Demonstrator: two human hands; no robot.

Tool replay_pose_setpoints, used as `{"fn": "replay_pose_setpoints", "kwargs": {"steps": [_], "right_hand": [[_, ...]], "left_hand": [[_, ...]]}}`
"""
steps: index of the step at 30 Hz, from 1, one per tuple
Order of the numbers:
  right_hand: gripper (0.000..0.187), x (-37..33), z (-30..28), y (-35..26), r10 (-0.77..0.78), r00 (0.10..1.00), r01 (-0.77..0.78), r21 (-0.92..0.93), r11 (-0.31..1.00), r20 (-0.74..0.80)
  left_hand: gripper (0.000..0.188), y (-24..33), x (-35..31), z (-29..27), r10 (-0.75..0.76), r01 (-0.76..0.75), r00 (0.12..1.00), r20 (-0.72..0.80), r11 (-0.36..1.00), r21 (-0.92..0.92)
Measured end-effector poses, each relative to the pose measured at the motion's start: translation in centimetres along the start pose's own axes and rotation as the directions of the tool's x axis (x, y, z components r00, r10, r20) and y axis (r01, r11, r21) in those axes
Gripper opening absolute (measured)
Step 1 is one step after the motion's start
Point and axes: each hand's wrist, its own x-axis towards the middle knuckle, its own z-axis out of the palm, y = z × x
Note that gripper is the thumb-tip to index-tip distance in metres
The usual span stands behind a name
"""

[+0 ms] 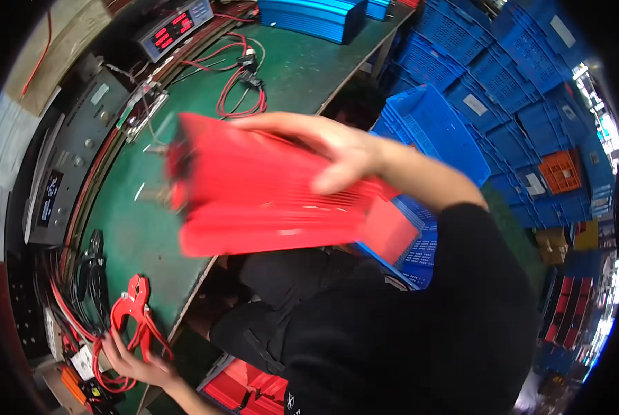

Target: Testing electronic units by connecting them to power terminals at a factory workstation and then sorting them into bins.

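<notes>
A red power inverter (268, 197) with a ribbed metal case is raised over the bench's front edge, blurred by motion. My right hand (330, 149) grips it from above, thumb on the near side and fingers over the far side. Dark fittings and two metal posts stick out from its left end. At the lower left, my left hand (133, 363) is low by the bench, fingers stretched apart around the lower end of a red spring clamp (135, 304). Red cables (108, 380) loop beside those fingers; whether they touch is hard to see.
The green bench (185, 277) carries a black cable bundle (91, 277), a test instrument (74, 159), a lit display meter (174, 31), coiled red leads (243, 83) and blue cases (313, 17). Blue crates (434, 131) stack at right. Red cases fill a bin (247, 387) below.
</notes>
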Motion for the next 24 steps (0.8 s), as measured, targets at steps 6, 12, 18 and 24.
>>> {"fn": "replay_pose_setpoints", "kwargs": {"steps": [6, 12, 18, 24], "right_hand": [[0.092, -15.0, 8.6, 13.4, 0.193, 0.866, 0.384, 0.861, 0.334, -0.461], [0.077, -26.5, 6.1, 16.0, 0.762, 0.386, -0.069, 0.807, 0.586, -0.52], [0.092, -30.4, -1.2, 17.9, 0.639, 0.467, -0.447, 0.461, 0.767, -0.611], [0.082, -33.3, -7.7, 30.6, 0.691, 0.139, -0.924, 0.158, 0.348, -0.71]], "left_hand": [[0.109, 24.4, -1.6, 7.4, 0.087, 0.691, 0.705, 0.703, -0.306, -0.655], [0.065, 34.9, -4.5, 13.4, 0.424, 0.913, 0.212, 0.881, -0.408, -0.024], [0.059, 39.5, -4.8, 19.1, 0.557, 0.666, 0.479, 0.679, 0.273, -0.694], [0.05, 30.1, -2.5, 15.5, 0.463, 0.274, 0.666, 0.584, 0.576, -0.77]]}}
